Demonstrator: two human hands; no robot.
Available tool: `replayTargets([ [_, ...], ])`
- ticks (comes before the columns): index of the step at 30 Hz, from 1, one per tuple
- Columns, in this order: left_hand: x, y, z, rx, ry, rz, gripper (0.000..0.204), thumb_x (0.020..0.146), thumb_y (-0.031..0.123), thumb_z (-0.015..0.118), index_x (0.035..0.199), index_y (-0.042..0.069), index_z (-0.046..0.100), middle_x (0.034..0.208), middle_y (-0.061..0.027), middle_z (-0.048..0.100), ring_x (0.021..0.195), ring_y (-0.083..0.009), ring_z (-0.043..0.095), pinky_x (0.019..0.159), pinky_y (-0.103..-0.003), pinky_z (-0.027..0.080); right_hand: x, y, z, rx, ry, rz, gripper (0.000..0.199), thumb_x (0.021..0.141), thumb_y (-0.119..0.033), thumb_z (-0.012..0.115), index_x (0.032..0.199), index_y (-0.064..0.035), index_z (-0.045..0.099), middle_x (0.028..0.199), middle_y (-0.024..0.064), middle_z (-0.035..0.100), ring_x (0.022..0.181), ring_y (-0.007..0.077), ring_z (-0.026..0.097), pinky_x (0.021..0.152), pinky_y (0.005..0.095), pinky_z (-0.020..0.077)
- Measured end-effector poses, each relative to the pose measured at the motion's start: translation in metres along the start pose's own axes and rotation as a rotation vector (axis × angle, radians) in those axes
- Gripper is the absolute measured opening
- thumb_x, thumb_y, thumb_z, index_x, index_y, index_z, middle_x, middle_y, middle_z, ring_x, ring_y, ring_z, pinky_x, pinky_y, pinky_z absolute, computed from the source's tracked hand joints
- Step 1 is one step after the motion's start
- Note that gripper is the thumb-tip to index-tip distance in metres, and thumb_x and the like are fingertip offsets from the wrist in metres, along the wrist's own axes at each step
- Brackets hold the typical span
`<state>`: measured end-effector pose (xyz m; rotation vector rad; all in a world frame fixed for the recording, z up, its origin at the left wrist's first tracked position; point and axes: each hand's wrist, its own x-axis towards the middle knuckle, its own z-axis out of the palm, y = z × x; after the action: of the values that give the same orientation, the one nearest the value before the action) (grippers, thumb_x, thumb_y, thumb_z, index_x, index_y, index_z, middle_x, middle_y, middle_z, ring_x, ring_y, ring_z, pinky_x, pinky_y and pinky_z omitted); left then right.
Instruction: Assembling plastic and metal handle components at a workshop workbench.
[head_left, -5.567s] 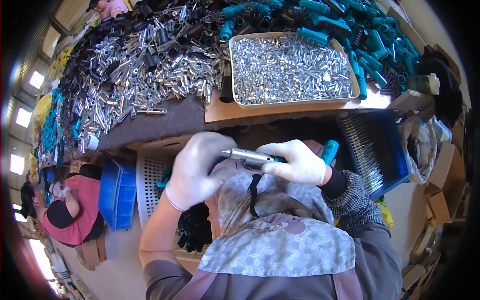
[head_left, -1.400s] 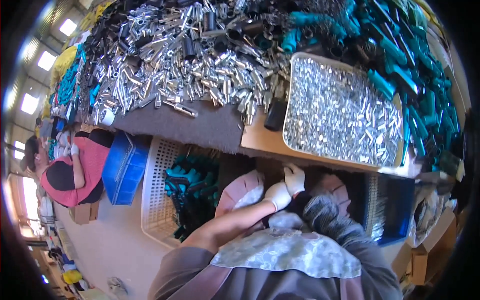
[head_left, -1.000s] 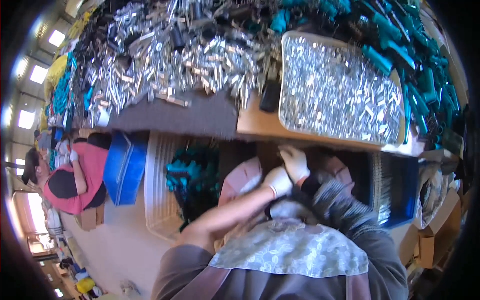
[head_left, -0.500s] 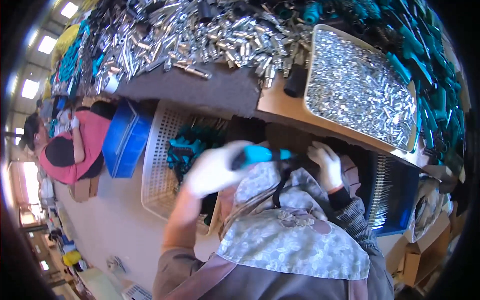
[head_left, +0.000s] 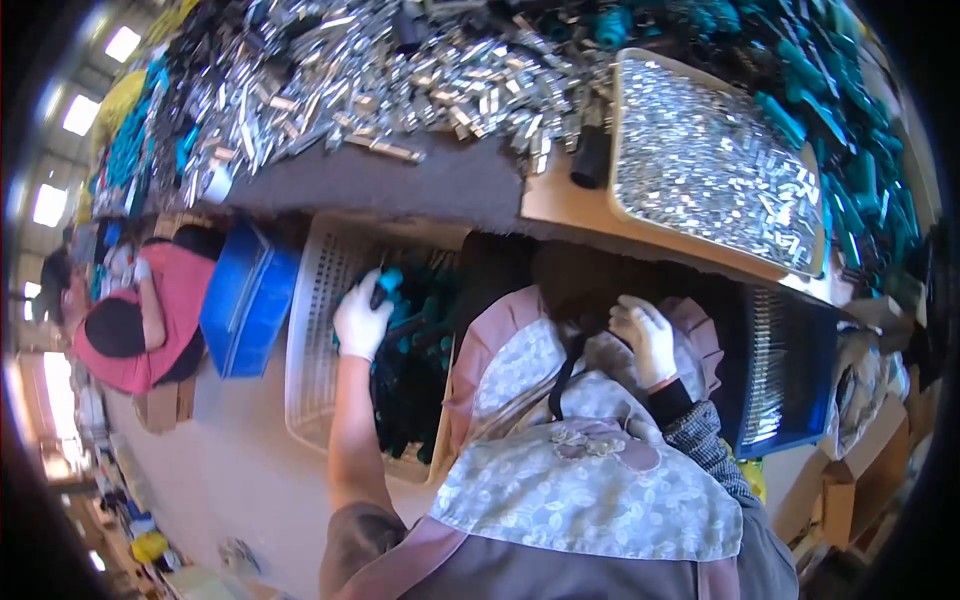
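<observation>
Fuzzy dark bench mat (head_left: 370, 185), shiny metal tubes (head_left: 465, 85) heaped on it. Your left hand (head_left: 362, 325) grips a stubby teal-and-black tool (head_left: 389, 280) over the perforated white plastic crate (head_left: 308, 385), left of your floral apron (head_left: 600, 505). Right hand (head_left: 642, 338), fingers curled, sits farther off. Blur hides the tool's long axis and whether the right holds anything.
</observation>
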<state>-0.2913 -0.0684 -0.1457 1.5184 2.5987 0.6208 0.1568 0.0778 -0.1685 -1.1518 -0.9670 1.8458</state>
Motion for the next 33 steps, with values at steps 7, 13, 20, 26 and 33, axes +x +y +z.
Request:
replayTargets([
  [7, -0.044, -0.068, 0.114, 0.221, -0.442, -0.149, 0.046, 0.083, 0.013, 0.058, 0.128, 0.015, 0.068, 0.135, -0.013, 0.062, 0.121, -0.0377, 0.058, 0.102, -0.046, 0.05, -0.019, -0.017, 0.018, -0.067, -0.004, 0.053, 0.031, 0.102, -0.013, 0.054, 0.126, 0.0035, 0.065, 0.112, 0.0145, 0.071, 0.101, 0.0222, 0.068, 0.091, 0.0338, 0.0544],
  [13, 0.025, 0.026, -0.002, -0.1, -0.71, 0.188, 0.038, 0.092, 0.033, 0.065, 0.118, 0.006, 0.073, 0.118, -0.0197, 0.071, 0.111, -0.0367, 0.067, 0.098, -0.04, 0.051, -0.039, -0.132, 0.07, -0.57, -0.317, -0.25, 0.026, 0.097, -0.009, 0.056, 0.117, -0.0002, 0.071, 0.087, 0.0087, 0.074, 0.078, 0.0145, 0.07, 0.074, 0.0285, 0.0558],
  [20, 0.129, 0.238, -0.128, -0.255, -0.248, 0.58, 0.025, 0.09, 0.019, 0.066, 0.109, 0.006, 0.075, 0.098, -0.015, 0.072, 0.097, -0.0326, 0.069, 0.087, -0.041, 0.054, 0.001, -0.193, 0.129, -0.962, -0.529, -1.142, 0.025, 0.093, -0.024, 0.066, 0.114, -0.0136, 0.071, 0.088, 0.0101, 0.073, 0.078, 0.0303, 0.071, 0.068, 0.039, 0.056],
  [26, 0.269, 0.289, -0.082, 0.249, 0.148, 0.658, 0.025, 0.086, 0.021, 0.066, 0.108, 0.013, 0.074, 0.104, -0.0156, 0.069, 0.104, -0.0345, 0.066, 0.091, -0.045, 0.054, 0.065, -0.151, 0.182, -0.855, -0.6, -1.17, 0.02, 0.093, -0.02, 0.066, 0.111, -0.0115, 0.071, 0.083, 0.0118, 0.072, 0.074, 0.0326, 0.071, 0.068, 0.0412, 0.0566],
  [33, 0.303, 0.288, -0.043, 0.426, 0.171, 0.722, 0.012, 0.086, 0.015, 0.063, 0.088, 0.012, 0.074, 0.097, -0.0111, 0.069, 0.093, -0.0298, 0.069, 0.078, -0.044, 0.059, 0.072, -0.152, 0.179, -0.612, -0.629, -0.77, 0.019, 0.097, -0.015, 0.063, 0.111, -0.0059, 0.071, 0.081, 0.012, 0.072, 0.069, 0.0214, 0.072, 0.068, 0.0331, 0.0577],
])
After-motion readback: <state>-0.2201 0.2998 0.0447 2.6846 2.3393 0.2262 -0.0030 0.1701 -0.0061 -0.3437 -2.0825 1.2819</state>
